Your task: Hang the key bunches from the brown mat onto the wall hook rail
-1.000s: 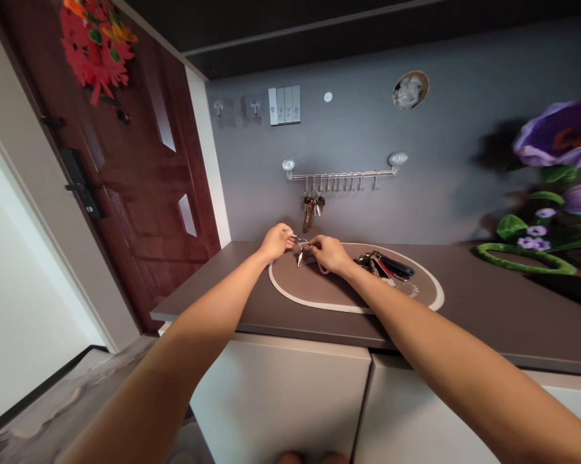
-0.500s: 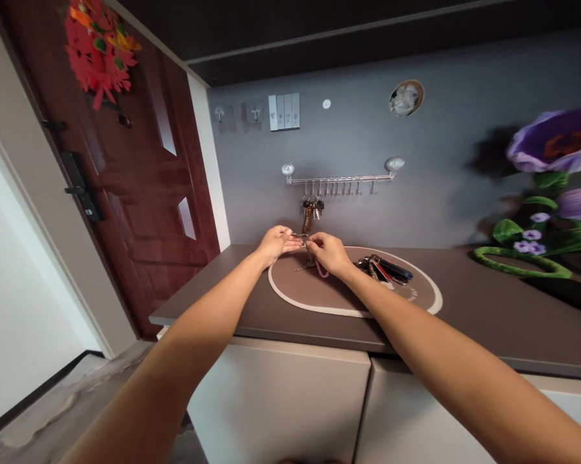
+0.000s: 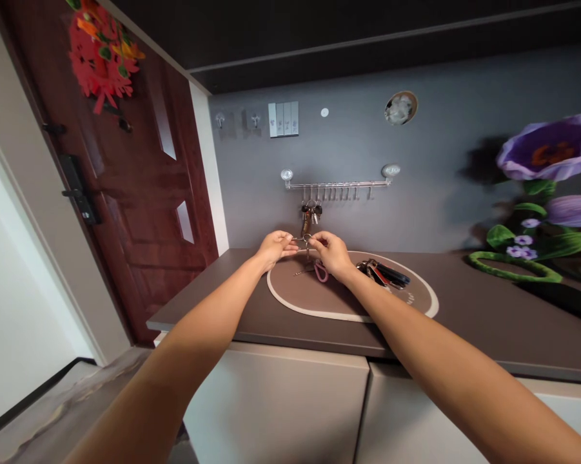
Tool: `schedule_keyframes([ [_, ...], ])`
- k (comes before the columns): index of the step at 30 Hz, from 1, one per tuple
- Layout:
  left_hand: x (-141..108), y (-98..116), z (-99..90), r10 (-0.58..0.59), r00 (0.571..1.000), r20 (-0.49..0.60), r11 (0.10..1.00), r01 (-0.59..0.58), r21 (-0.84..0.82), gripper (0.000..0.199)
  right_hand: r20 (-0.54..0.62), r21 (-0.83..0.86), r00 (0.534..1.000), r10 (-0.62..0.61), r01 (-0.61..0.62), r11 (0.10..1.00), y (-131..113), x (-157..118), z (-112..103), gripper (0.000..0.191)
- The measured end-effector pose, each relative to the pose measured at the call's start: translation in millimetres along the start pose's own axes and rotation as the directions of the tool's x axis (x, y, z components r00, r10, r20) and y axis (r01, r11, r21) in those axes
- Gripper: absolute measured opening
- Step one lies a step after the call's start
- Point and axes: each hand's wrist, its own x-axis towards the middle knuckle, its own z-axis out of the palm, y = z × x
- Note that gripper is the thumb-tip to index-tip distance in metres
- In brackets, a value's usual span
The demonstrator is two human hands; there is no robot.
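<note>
I hold a small key ring (image 3: 304,242) between both hands above the left end of the oval mat (image 3: 290,301) on the counter (image 3: 488,316). My left hand (image 3: 275,247) pinches one side of it with closed fingertips, and my right hand (image 3: 333,252) pinches the other side, so the ring spans the short gap between them. A pink loop (image 3: 320,271) hangs from it beneath my right hand. Another bunch of keys (image 3: 384,273) lies on the mat just right of my right wrist. On the wall behind, more keys (image 3: 310,213) hang from a hook rail (image 3: 337,185).
</note>
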Motion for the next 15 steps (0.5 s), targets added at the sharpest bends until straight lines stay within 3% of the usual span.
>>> schedule_keyframes([
  [8, -2, -6, 1.0, -0.037, 0.994, 0.104, 0.985, 0.019, 0.171, 0.007, -0.04, 0.124, 0.999, 0.005, 0.0, 0.992, 2, 2, 0, 0.018],
  [15, -2, -11, 1.8, -0.018, 0.969, 0.245, 0.98, -0.032, 0.197, 0.013, -0.032, 0.205, 0.999, -0.001, 0.007, 0.979, 5, 2, 0, 0.021],
])
